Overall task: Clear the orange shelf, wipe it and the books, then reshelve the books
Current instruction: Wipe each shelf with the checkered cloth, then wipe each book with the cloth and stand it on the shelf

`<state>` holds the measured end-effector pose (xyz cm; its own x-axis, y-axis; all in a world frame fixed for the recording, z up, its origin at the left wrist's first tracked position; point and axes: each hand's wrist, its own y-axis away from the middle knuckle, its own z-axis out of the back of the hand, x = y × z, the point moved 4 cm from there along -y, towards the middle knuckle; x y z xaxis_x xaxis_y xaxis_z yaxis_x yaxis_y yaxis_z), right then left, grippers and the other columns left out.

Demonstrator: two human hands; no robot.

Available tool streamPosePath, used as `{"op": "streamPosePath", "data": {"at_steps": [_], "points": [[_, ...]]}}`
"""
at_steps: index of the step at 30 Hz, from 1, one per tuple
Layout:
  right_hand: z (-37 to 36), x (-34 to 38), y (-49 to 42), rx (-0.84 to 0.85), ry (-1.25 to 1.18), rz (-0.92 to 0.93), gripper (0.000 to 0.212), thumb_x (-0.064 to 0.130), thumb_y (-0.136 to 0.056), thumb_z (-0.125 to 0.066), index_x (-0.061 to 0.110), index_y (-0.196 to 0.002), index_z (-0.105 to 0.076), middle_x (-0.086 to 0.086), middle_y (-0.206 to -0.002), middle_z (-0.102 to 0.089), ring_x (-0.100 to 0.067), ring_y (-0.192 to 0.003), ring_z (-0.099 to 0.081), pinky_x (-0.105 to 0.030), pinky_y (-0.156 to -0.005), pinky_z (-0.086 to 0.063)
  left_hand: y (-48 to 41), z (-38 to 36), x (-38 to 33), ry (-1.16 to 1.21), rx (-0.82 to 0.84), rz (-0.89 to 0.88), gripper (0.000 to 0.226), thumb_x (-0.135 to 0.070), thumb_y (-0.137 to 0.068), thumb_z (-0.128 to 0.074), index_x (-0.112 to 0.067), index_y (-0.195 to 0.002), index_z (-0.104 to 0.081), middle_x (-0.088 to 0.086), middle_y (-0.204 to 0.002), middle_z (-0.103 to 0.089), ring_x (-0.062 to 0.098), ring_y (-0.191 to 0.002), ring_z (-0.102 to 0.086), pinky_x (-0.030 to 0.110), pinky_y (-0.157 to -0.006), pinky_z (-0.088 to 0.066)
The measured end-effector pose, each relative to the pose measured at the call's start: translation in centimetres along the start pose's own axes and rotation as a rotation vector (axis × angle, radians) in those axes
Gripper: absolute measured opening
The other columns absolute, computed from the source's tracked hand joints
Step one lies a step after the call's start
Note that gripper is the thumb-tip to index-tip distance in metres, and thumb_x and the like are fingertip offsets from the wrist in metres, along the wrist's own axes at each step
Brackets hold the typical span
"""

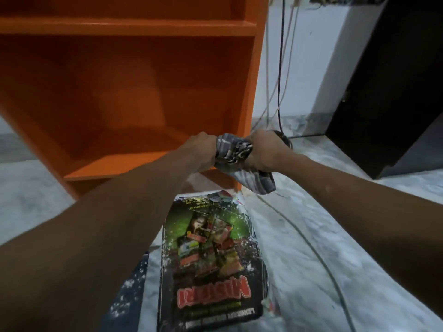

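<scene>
The orange shelf (134, 27) stands in front of me with nothing in its compartments. Just before its lower right corner, my left hand (200, 149) and my right hand (266, 152) both grip a bunched grey striped cloth (236, 152); one end of it hangs below my right hand. On the floor between my forearms lies a stack of books (211, 264). The top one has a dark green and red cover. A dark speckled book sticks out under it on the left.
Several cables (279, 68) hang down the white wall right of the shelf, and one runs across the marble floor (311, 236) beside the books. A dark cabinet (393, 80) stands at the right.
</scene>
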<state>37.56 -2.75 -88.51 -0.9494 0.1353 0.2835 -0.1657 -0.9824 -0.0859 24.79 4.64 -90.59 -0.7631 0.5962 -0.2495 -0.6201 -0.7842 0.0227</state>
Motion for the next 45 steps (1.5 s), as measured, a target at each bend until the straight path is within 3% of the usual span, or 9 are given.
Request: {"op": "streamPosePath", "data": {"at_steps": [12, 15, 19, 25, 28, 32, 34, 37, 45], "points": [[-3.1, 5.8, 2.5, 0.117, -0.279, 0.223, 0.035, -0.002, -0.080, -0.059, 0.000, -0.115, -0.057, -0.011, -0.090, -0.062, -0.027, -0.078, -0.060, -0.035, -0.058, -0.047, 8.3, 2.6, 2.6, -0.009, -0.162, 0.258, 0.009, -0.011, -0.090, -0.065, -0.012, -0.098, -0.069, 0.010, -0.092, -0.069, 0.029, -0.084, -0.065, 0.033, -0.073, -0.053], [-3.8, 6.1, 2.4, 0.142, -0.210, 0.205, 0.011, -0.001, -0.079, -0.058, -0.004, -0.088, -0.062, -0.017, -0.077, -0.064, -0.032, -0.074, -0.063, -0.036, -0.057, -0.051, 8.7, 1.6, 3.2, -0.018, -0.131, 0.303, 0.019, -0.016, -0.087, -0.068, -0.004, -0.101, -0.069, 0.016, -0.096, -0.071, 0.035, -0.089, -0.066, 0.041, -0.077, -0.057], [-5.1, 5.8, 2.8, 0.186, -0.147, 0.173, 0.007, 0.001, -0.081, -0.054, 0.001, -0.087, -0.057, -0.009, -0.063, -0.054, -0.028, -0.065, -0.054, -0.029, -0.051, -0.043, 8.9, -2.1, 4.7, -0.046, 0.052, 0.368, 0.037, -0.034, -0.085, -0.073, -0.008, -0.108, -0.062, 0.007, -0.101, -0.067, 0.024, -0.084, -0.058, 0.033, -0.069, -0.048], [-5.3, 4.7, 2.8, 0.161, -0.148, 0.055, 0.006, 0.001, -0.079, -0.054, 0.003, -0.074, -0.053, -0.010, -0.065, -0.055, -0.029, -0.066, -0.056, -0.029, -0.050, -0.042, 8.8, -7.6, 6.7, 0.019, 0.165, 0.524, 0.020, -0.025, -0.094, -0.061, -0.007, -0.105, -0.058, -0.001, -0.074, -0.051, 0.012, -0.069, -0.053, 0.018, -0.056, -0.042], [-5.8, 4.5, 2.7, 0.162, -0.145, 0.011, 0.007, -0.002, -0.077, -0.054, 0.004, -0.073, -0.052, -0.010, -0.061, -0.052, -0.028, -0.061, -0.053, -0.027, -0.047, -0.037, 8.6, -9.2, 7.2, 0.029, 0.170, 0.557, 0.025, -0.018, -0.095, -0.055, -0.004, -0.115, -0.060, 0.006, -0.106, -0.066, 0.021, -0.100, -0.063, 0.023, -0.071, -0.042], [-6.9, 4.3, 2.3, 0.157, -0.152, -0.037, 0.020, -0.003, -0.074, -0.053, 0.008, -0.060, -0.044, -0.006, -0.053, -0.044, -0.021, -0.049, -0.042, -0.022, -0.043, -0.030, 8.1, -9.5, 8.4, 0.173, 0.109, 0.661, 0.033, -0.014, -0.092, -0.056, -0.004, -0.123, -0.055, 0.010, -0.122, -0.060, 0.025, -0.113, -0.060, 0.026, -0.080, -0.047], [-7.3, 4.3, 2.3, 0.160, -0.144, -0.050, 0.009, -0.002, -0.075, -0.054, 0.000, -0.077, -0.062, -0.007, -0.058, -0.050, -0.022, -0.053, -0.047, -0.021, -0.046, -0.033, 8.1, -9.5, 8.7, 0.294, 0.087, 0.686, 0.033, -0.013, -0.089, -0.062, -0.004, -0.120, -0.056, 0.011, -0.120, -0.060, 0.026, -0.112, -0.060, 0.029, -0.087, -0.050], [-7.3, 4.5, 2.7, 0.190, -0.157, -0.051, 0.030, -0.001, -0.079, -0.054, -0.002, -0.107, -0.066, -0.005, -0.064, -0.053, -0.022, -0.061, -0.051, -0.021, -0.049, -0.035, 7.9, -10.3, 8.7, 0.649, 0.113, 0.610, 0.024, -0.009, -0.081, -0.068, -0.003, -0.105, -0.065, 0.014, -0.106, -0.067, 0.029, -0.099, -0.064, 0.039, -0.087, -0.055], [-4.6, 3.6, 5.4, 0.191, -0.214, -0.025, 0.057, -0.006, -0.077, -0.049, 0.017, -0.128, -0.061, -0.021, -0.106, -0.069, -0.033, -0.087, -0.066, -0.039, -0.067, -0.060, 10.6, -8.1, 5.9, 1.271, 0.059, 0.465, 0.017, 0.007, -0.090, -0.050, -0.005, -0.097, -0.060, 0.009, -0.082, -0.067, 0.022, -0.075, -0.061, 0.033, -0.068, -0.049]]}}
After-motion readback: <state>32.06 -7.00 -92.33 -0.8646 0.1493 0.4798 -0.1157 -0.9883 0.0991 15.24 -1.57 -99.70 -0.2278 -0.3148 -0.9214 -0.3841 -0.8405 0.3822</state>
